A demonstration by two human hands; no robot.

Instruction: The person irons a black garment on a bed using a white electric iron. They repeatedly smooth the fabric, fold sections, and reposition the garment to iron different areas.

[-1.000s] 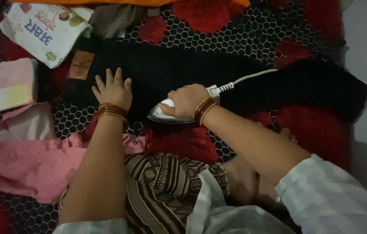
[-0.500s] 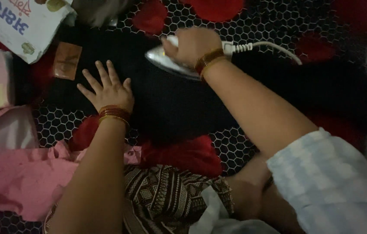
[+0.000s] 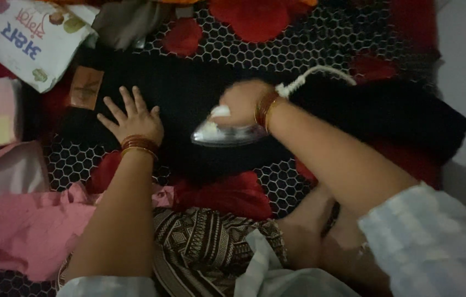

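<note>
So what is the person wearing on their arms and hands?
Both forearms are bare. The left hand has a stack of red and gold bangles at the wrist, and the right hand has red and gold bangles too. Pale, whitish sleeves with faint stripes cover the upper arms. I can't make out any rings in this dim picture.

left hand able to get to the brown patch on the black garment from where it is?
Probably yes. The left hand lies flat on the black garment, with nothing between its fingertips and the brown patch.
</note>
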